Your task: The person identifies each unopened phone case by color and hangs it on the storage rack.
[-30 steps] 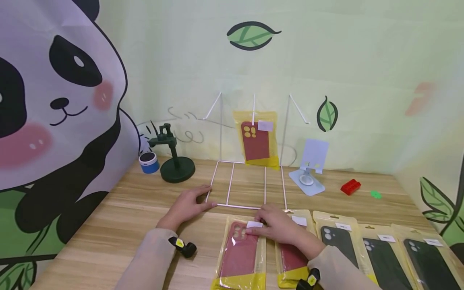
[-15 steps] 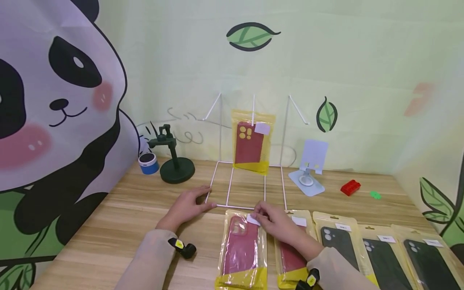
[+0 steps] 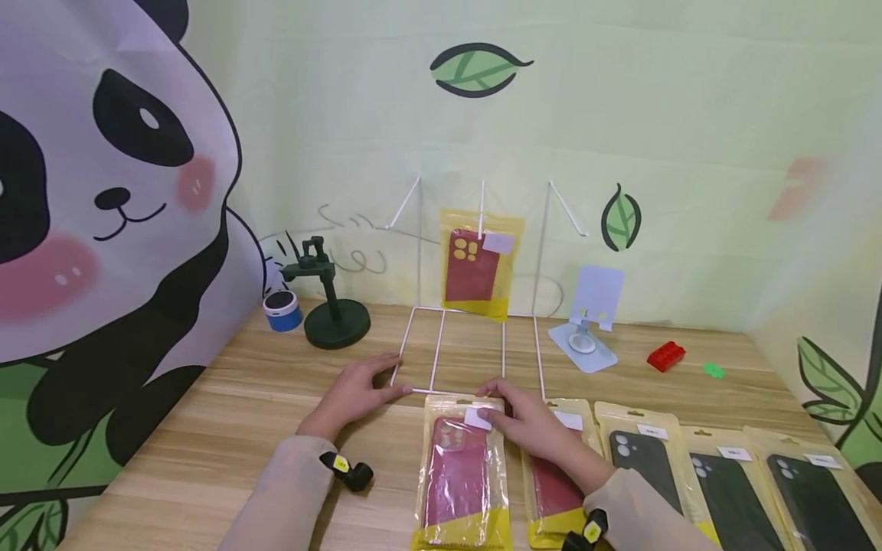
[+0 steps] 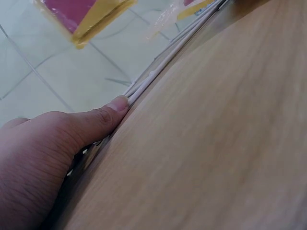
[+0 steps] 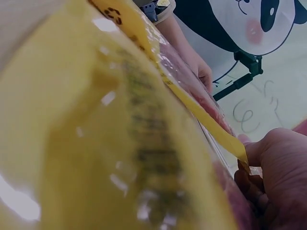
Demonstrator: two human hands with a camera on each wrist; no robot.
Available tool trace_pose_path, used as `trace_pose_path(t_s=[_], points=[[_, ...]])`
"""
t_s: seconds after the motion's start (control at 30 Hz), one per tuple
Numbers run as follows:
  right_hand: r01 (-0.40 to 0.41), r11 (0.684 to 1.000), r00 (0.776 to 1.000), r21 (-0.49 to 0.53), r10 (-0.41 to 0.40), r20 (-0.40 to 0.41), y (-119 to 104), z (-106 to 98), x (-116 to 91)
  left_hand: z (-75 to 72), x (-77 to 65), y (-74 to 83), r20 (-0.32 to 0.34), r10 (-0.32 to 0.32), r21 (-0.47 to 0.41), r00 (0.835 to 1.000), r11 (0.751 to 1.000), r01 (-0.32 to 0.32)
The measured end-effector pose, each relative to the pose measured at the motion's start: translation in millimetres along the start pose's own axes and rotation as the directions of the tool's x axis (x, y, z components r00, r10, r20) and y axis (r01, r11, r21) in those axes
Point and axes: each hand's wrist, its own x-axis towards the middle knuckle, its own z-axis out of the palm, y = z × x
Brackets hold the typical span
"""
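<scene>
**Right hand (image 3: 529, 421) on a red-case pouch (image 3: 458, 486), left hand (image 3: 357, 392) at the wire rack (image 3: 437, 352)**

Right: grip pinching the red-case pouch by its upper right edge, at the white label (image 3: 477, 418). Pouch just in front of the rack; cannot tell whether it is clear of the bench (image 3: 207, 459). Left: grip unclenched, thumb and fingers touching the rack's near left corner.

Second red pouch (image 3: 554, 496) lies partly covered by the right hand. Three dark-case pouches (image 3: 730, 493) in a row farther right. Hanging red pouch (image 3: 473, 268) on the rack's middle prong.

Outward: dark green stand (image 3: 338, 323), blue-and-white tin (image 3: 283, 312) left of rack; pale blue stand (image 3: 596, 295), red block (image 3: 666, 356), small green piece (image 3: 713, 370) right.
</scene>
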Motion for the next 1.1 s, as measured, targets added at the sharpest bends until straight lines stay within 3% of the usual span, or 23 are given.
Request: trace_pose_path(t_s=[0.2, 0.43, 1.1], points=[[-0.018, 0.999, 1.0, -0.039, 0.018, 0.0, -1.8, 0.3, 1.0, -0.7, -0.6, 0.6, -0.001, -0.003, -0.004, 1.0, 1.0, 0.003], [0.035, 0.995, 0.999, -0.091, -0.034, 0.011, -1.2, 1.9, 0.6, -0.3, -2.0, 1.2, 0.008, -0.013, -0.014, 1.0, 1.0, 0.013], [0.041, 0.997, 0.997, 0.058, -0.036, -0.072, -1.8, -1.6, 0.5, 0.1, 1.2, -0.8, 0.005, 0.009, 0.009, 1.0, 1.0, -0.009]])
